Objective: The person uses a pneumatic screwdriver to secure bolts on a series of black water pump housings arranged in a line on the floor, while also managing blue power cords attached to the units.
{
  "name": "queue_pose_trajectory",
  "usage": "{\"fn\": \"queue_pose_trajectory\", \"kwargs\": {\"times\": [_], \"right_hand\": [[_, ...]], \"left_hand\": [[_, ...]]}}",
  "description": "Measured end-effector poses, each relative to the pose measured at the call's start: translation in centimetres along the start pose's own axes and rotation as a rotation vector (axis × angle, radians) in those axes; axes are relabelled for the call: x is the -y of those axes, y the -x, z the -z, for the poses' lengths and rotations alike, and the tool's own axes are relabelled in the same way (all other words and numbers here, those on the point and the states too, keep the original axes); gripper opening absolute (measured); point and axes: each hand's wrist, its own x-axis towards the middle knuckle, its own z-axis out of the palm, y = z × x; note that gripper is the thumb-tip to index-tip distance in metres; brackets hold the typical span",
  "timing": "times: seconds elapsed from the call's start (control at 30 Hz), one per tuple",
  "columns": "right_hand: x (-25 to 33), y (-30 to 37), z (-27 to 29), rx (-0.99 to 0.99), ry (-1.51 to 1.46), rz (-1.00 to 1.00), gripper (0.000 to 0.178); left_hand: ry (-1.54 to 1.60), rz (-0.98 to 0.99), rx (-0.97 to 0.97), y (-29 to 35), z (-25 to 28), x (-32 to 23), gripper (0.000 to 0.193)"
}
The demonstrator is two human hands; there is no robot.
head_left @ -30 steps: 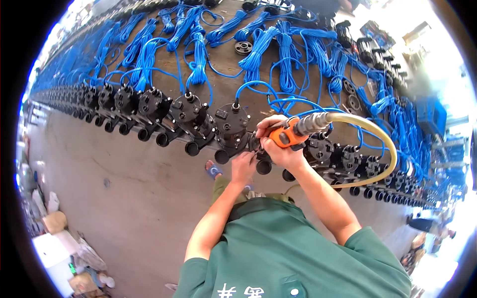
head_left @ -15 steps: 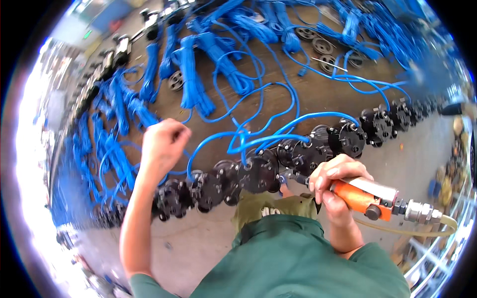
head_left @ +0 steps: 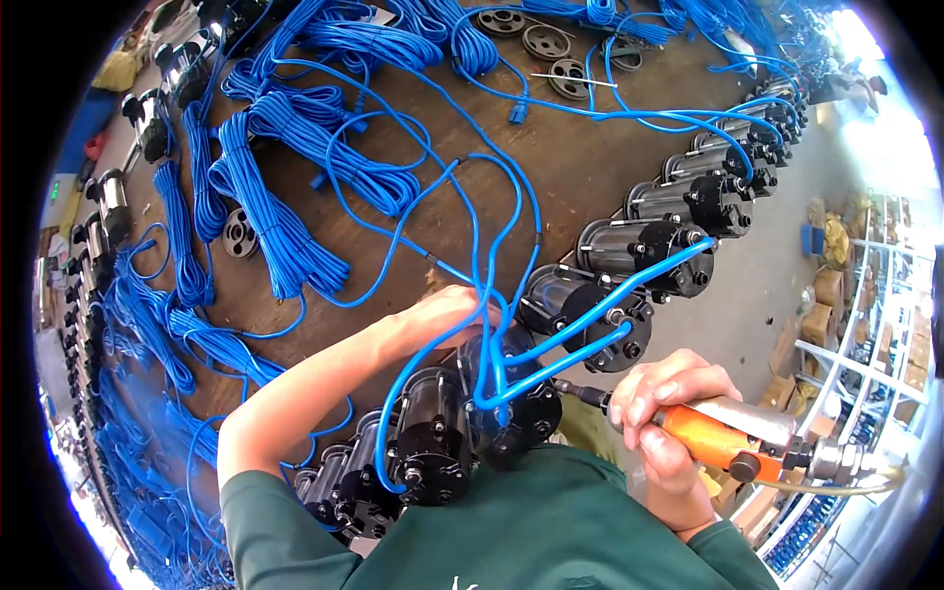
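Note:
A pneumatic screwdriver (head_left: 723,438) with an orange body and silver end lies in my right hand (head_left: 669,418), its fingers wrapped round the front part. Its bit points left at the black end cap of a pump motor (head_left: 516,408); whether it touches a screw I cannot tell. My left hand (head_left: 454,310) reaches over to the far side of that same motor and is curled against its body, the fingertips hidden behind cables and the cylinder. A blue cable (head_left: 485,295) rises from the motor's cap. The cap looks blurred.
More steel motors with black caps (head_left: 644,251) stand in a row along the table's near edge, on both sides. Coiled blue cables (head_left: 270,211) and dark pulley wheels (head_left: 547,41) lie on the brown tabletop (head_left: 393,261). Metal shelving with boxes (head_left: 846,315) is at the right.
My left hand has gone from the air at the left to the motor's far side. The view has tilted and come closer to the row. The screwdriver stays in my right hand.

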Motion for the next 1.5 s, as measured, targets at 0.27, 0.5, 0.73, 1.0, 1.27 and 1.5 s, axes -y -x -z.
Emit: {"fn": "queue_pose_trajectory", "kwargs": {"times": [0.27, 0.5, 0.73, 1.0, 1.27, 1.5], "right_hand": [[-1.4, -1.5, -3.0, 0.102, 0.062, 0.105, 0.028], [-4.4, -1.7, -4.8, 0.153, 0.175, 0.159, 0.024], [-6.3, -1.4, -4.5, 0.213, 0.385, 0.188, 0.030], [-4.8, -0.5, -5.9, 0.146, 0.200, 0.176, 0.038], [-6.7, -0.6, -5.1, 0.140, 0.119, 0.193, 0.027], [-7.1, -0.9, -4.6, 0.150, 0.137, 0.189, 0.036]], "left_hand": [[-0.055, -0.057, 0.085, 0.5, 0.2, 1.0, 0.008], [-0.082, 0.002, 0.040, 1.7, -0.7, 0.7, 0.015], [-0.078, -0.132, -0.172, 2.1, -0.1, -0.6, 0.007], [-0.141, -0.101, -0.110, 2.3, -1.6, 0.4, 0.019], [-0.097, -0.132, -0.174, 2.3, -2.4, 1.0, 0.014], [0.001, 0.263, -0.229, 8.1, -3.7, -2.2, 0.028]]}}
